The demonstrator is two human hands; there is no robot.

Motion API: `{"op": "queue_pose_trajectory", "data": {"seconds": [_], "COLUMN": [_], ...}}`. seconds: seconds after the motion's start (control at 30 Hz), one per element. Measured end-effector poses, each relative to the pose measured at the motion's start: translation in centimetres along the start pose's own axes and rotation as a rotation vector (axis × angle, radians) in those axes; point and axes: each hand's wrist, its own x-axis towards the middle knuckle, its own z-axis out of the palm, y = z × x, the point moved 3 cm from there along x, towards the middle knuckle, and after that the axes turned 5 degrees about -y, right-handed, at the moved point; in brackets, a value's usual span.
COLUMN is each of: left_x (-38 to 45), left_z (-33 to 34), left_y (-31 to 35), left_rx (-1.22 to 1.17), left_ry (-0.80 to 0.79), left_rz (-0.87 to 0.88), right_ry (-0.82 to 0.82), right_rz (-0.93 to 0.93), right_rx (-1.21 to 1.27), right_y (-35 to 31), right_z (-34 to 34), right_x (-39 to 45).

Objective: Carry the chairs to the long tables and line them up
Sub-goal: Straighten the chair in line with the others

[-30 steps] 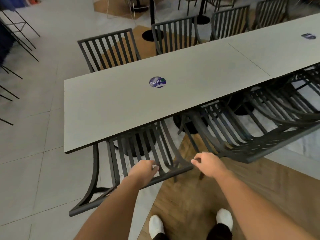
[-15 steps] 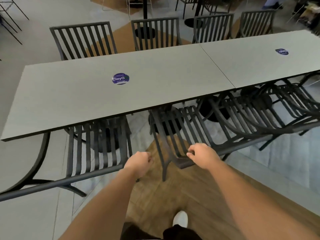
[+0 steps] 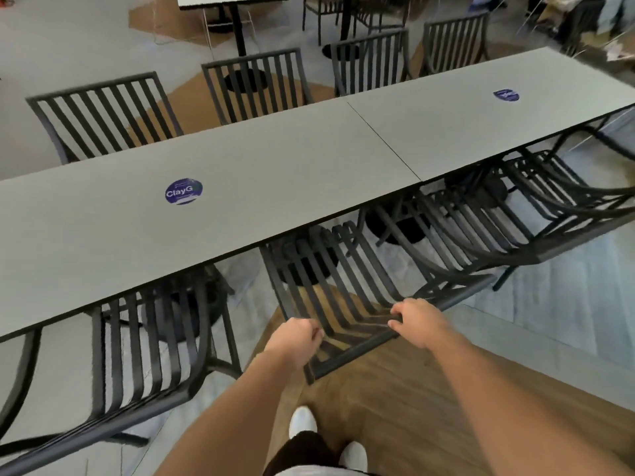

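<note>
A dark slatted metal chair point(image 3: 343, 290) stands in front of me, its seat tucked under the long grey table point(image 3: 275, 159). My right hand point(image 3: 417, 322) grips the chair's top rail. My left hand point(image 3: 295, 340) is curled at the left upright of the same chair back and seems to hold it. To the left, another dark chair point(image 3: 144, 355) is pushed under the table. More chairs point(image 3: 481, 228) sit under the second table point(image 3: 481, 118) to the right.
Several matching chairs point(image 3: 103, 115) line the far side of the tables. A round blue sticker point(image 3: 184, 191) lies on the near table. Black pedestal bases stand under the tabletops. More tables and chairs fill the back of the room.
My left hand left the left chair's rail and came over to the middle chair. My right hand slid further along that chair's top rail. My view shifted right along the table.
</note>
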Motion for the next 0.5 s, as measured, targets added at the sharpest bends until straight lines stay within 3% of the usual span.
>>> {"op": "queue_pose_trajectory", "data": {"seconds": [0.27,0.5], "left_x": [4.8,7.5], "left_z": [-2.0,-1.9], "left_y": [2.3,4.5], "left_rx": [0.033,0.018], "left_ry": [-0.046,0.001], "left_rz": [0.024,-0.061], "right_ry": [0.026,-0.046], "right_rz": [0.104,0.041], "right_rx": [0.144,0.154], "right_y": [3.8,8.0], "right_z": [-1.5,-2.9], "right_x": [1.7,5.2]}}
